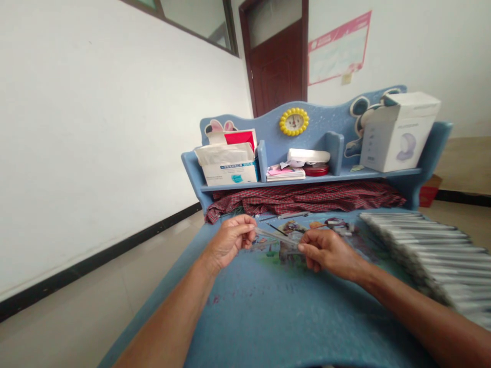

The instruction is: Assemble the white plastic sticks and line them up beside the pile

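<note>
Above the blue desk (245, 317), a thin clear pen barrel (276, 237) stretches slantwise between my hands. My left hand (233, 236) pinches its left end between thumb and fingers. At the other end, my right hand (326, 251) is closed on it in the same kind of pinch. Just behind the barrel, a thin dark stick like a pen refill (275, 228) shows on the desk; its far end is hidden. A large stack of clear and grey pens (433, 255) lies to the right of my right hand, somewhat blurred.
A red checked cloth (299, 200) is bunched under the shelf (238, 187). Slim pen-like pieces (293, 215) lie before it. The shelf bears an opened mask box (230, 166), papers (286, 174), a red round tin (316, 169) and a white carton (399, 135).
</note>
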A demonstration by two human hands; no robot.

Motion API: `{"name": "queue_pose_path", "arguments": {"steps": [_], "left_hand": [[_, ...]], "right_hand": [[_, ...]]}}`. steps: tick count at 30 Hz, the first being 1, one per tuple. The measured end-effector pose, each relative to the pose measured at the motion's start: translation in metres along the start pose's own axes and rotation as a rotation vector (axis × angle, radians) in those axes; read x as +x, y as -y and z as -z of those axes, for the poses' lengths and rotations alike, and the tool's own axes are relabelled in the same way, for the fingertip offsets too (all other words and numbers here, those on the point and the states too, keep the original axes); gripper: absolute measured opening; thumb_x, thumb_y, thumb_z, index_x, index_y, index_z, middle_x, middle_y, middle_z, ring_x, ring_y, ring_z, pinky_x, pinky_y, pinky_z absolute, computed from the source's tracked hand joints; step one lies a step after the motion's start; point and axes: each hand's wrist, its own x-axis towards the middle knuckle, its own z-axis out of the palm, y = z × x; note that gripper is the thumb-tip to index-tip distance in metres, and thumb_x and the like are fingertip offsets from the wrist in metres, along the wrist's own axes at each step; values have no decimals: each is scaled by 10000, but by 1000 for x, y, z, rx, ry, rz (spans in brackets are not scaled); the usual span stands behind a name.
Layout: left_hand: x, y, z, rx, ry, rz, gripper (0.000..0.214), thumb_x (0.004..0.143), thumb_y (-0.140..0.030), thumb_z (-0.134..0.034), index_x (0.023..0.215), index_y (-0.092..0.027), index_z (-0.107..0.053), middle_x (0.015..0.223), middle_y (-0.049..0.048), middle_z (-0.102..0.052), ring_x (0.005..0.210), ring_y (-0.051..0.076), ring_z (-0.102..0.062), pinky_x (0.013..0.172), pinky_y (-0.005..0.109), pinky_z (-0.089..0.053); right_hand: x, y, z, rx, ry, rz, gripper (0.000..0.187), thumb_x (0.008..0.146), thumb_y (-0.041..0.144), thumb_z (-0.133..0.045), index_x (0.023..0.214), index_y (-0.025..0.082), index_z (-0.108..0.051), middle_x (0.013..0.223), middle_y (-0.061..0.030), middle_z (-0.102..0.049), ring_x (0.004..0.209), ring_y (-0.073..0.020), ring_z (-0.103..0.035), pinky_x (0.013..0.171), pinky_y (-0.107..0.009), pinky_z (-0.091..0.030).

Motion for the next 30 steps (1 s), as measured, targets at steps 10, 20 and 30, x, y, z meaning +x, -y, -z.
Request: {"name": "queue_pose_path", "arguments": {"steps": [10,20,30], "left_hand": [[-2,1,-4,-52,-23,2,137,644,-199,-624,699,-148,-509,435,-52,-511,354,53,-395,395,182,-279],[-6,-6,-4,-55,19,8,151,634,-196,-644,690,-147,-513,442,-33,-547,370,68,-438,406,188,-294],[-6,0,-6,-4,18,-10,151,639,-213,-641,660,-141,-510,452,-15,-564,378,76,-461,409,190,-312]], "right_hand": [[-3,-2,-13,-130,-88,94,218,829,273,-425,645,177,-490,521,27,-504,477,-92,-470,465,-203,-342],[-8,-1,-16,-291,-187,223,213,831,259,-416,639,188,-476,538,22,-472,523,-106,-440,522,-226,-334],[-7,-6,-12,-334,-218,252,212,846,280,-407,688,189,-514,541,22,-457,514,-110,-422,515,-231,-330]]}}
